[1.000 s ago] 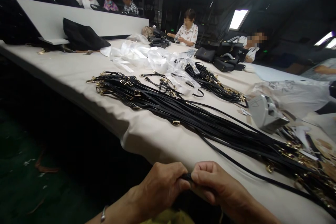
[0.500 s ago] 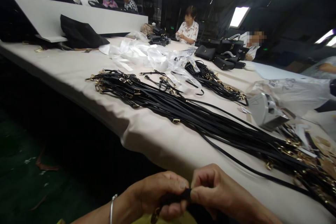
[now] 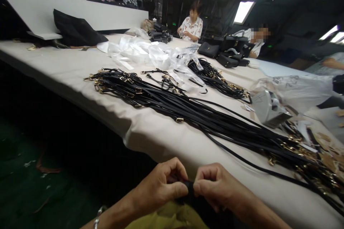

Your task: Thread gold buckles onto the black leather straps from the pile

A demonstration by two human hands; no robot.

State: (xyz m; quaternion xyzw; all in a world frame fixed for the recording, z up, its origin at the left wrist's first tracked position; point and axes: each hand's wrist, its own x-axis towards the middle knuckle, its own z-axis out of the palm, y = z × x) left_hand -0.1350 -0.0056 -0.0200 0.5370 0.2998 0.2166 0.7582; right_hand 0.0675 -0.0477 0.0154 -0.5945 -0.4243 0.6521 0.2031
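Where the long strap bundle (image 3: 215,121) runs across the bench (image 3: 61,64), the head view shows me straps laid lengthwise, probably to prevent tangling. On the person's side of that bundle, the left hand (image 3: 158,184) and right hand (image 3: 217,183) pinch a black piece (image 3: 190,188), fingers curled nearly closed, thumbs against it, apparently for close control; its lower end I can't make out.

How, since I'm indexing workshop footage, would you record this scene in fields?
Hands: left hand and right hand both pinch a black piece, mostly hidden
In front: bundle of black straps with gold-coloured buckles, lying on the table
Beyond: crumpled white wrapping, black bags
Right side: silver-grey object
Far side: person in patterned shirt
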